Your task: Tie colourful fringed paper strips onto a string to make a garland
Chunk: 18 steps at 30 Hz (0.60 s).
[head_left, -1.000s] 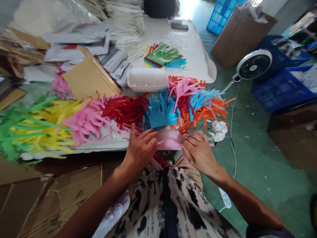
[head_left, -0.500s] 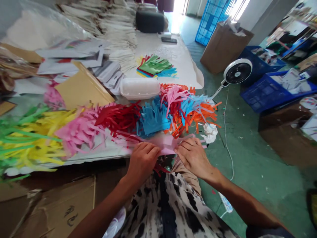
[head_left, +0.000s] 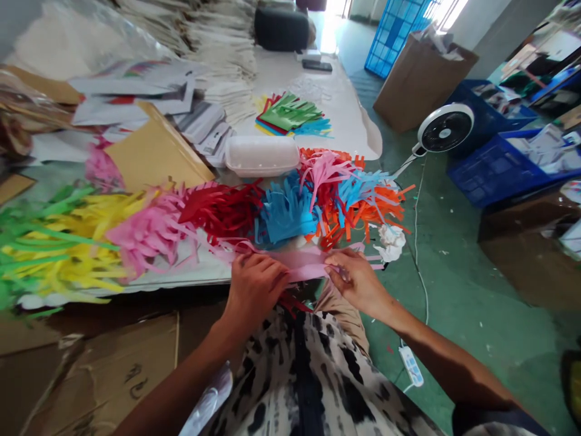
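Between my hands a pink fringed tissue-paper sheet (head_left: pixel 305 264) lies stretched along the table's front edge, its cut strips trailing out on both sides. My left hand (head_left: pixel 258 277) is closed on its left part, fingers curled over the paper. A pinch of thumb and fingers keeps my right hand (head_left: pixel 351 275) on its right part. Just beyond are a red tassel bunch (head_left: pixel 222 211), a blue one (head_left: pixel 287 212) and an orange one (head_left: pixel 384 209). Further left lie pink (head_left: pixel 149 236), yellow (head_left: pixel 68 248) and green (head_left: pixel 31 221) bunches.
A white plastic box (head_left: pixel 262 155) stands behind the tassels, with stacked fringed sheets (head_left: pixel 293 115) beyond. Envelopes (head_left: pixel 157 148) and papers crowd the left. To the right, a fan (head_left: pixel 445 132), crumpled white paper (head_left: pixel 391 242) and blue crates (head_left: pixel 494 172); a cardboard box (head_left: pixel 122 363) sits below.
My right hand has turned slightly, its thumb and fingers now pinching the paper more visibly. My left hand has shifted a little left, and more pink paper shows between them. The view has moved slightly.
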### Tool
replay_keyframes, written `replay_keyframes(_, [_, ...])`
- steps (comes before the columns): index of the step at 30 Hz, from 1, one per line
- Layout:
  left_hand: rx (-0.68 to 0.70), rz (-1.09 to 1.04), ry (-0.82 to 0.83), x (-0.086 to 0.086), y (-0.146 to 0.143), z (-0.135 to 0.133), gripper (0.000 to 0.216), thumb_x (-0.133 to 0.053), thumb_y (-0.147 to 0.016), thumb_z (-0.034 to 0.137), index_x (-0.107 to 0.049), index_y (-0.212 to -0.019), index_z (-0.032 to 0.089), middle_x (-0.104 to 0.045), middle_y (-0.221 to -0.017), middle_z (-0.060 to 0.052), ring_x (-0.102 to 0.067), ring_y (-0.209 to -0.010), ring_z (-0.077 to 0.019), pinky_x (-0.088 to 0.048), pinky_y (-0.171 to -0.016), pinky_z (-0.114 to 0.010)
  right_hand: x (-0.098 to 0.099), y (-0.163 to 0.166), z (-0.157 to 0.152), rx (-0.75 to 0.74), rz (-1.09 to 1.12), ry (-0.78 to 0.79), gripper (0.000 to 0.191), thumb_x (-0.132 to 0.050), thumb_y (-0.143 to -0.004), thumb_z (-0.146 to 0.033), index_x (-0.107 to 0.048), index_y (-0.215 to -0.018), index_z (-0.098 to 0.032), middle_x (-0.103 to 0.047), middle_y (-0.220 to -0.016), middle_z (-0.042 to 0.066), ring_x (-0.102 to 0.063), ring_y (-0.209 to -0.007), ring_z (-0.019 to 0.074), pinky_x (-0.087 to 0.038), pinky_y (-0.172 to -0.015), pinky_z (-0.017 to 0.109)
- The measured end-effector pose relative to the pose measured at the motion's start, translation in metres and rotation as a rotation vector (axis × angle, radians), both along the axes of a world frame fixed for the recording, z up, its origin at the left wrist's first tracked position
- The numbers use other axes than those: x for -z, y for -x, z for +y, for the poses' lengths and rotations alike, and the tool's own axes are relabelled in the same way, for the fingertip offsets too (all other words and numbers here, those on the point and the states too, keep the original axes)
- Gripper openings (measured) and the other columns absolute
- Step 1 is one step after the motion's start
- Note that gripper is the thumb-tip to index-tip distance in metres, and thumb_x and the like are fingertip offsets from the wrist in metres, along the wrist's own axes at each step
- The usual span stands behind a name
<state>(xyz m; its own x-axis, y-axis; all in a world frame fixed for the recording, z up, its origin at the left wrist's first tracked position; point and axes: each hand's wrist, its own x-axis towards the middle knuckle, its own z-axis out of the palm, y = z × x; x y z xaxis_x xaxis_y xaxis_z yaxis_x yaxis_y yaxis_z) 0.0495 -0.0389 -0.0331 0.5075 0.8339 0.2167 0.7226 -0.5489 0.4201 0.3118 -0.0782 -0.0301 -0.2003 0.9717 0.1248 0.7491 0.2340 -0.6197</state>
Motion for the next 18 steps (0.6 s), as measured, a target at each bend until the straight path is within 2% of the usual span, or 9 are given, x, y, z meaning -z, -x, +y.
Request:
replay_keyframes(4, [-0.065,-0.106,0.04,0.0,-0.004,-0.005,0.021,-0.063,-0.103,0.033,-0.074,-0.088,0.024,-0.079,-0.093,-0.001,-0.067,-0.103,-0.0246,-0.023,-0.123,-0.061,0.006,-0.001,-0.001,0.044,-0.03,-0.01,0.011,-0.063,-0.102,-0.023,-0.073,-0.107,-0.023,-0.08,-0.114,0.006,-0.07,-0.108,0.0261,-0.047,-0.093,0.042])
replay_keyframes(8, [-0.145,-0.14,0.051,0.004,-0.007,-0.01,0.021,-0.062,-0.103,0.033,-0.075,-0.09,0.023,-0.078,-0.093,-0.004,-0.063,-0.103,-0.0266,-0.028,-0.123,-0.061,0.009,-0.001,0.001,0.069,-0.088,-0.011,0.012,-0.064,-0.103,-0.028,-0.075,-0.106,-0.024,-0.081,-0.116,0.006,-0.072,-0.109,0.0268,-0.046,-0.09,0.042])
replay_keyframes(12, [-0.217,-0.083,0.003,0.006,-0.01,-0.011,0.019,-0.064,-0.102,0.033,-0.074,-0.09,0.023,-0.076,-0.098,-0.005,-0.061,-0.105,-0.0284,-0.025,-0.123,-0.066,0.003,0.005,0.005,0.058,-0.228,-0.035,0.016,-0.062,-0.105,-0.031,-0.076,-0.107,-0.023,-0.081,-0.112,0.005,-0.07,-0.106,0.0268,-0.041,-0.088,0.041])
replay_keyframes(15, [-0.19,-0.022,-0.019,0.004,-0.01,-0.008,0.019,-0.062,-0.102,0.032,-0.071,-0.089,0.022,-0.075,-0.097,-0.005,-0.06,-0.106,-0.0287,-0.019,-0.126,-0.069,-0.008,0.01,0.008,0.017,-0.38,-0.148,0.02,-0.058,-0.106,-0.031,-0.075,-0.106,-0.02,-0.079,-0.107,0.008,-0.065,-0.104,0.0286,-0.035,-0.087,0.043])
replay_keyframes(18, [-0.101,0.013,-0.036,0.002,-0.007,-0.004,0.021,-0.06,-0.104,0.031,-0.069,-0.088,0.022,-0.076,-0.094,-0.002,-0.061,-0.106,-0.0269,-0.008,-0.128,-0.072,-0.017,0.012,0.009,-0.106,-0.42,-0.216,0.018,-0.056,-0.104,-0.026,-0.073,-0.102,-0.02,-0.077,-0.101,0.008,-0.061,-0.103,0.0293,-0.032,-0.087,0.043])
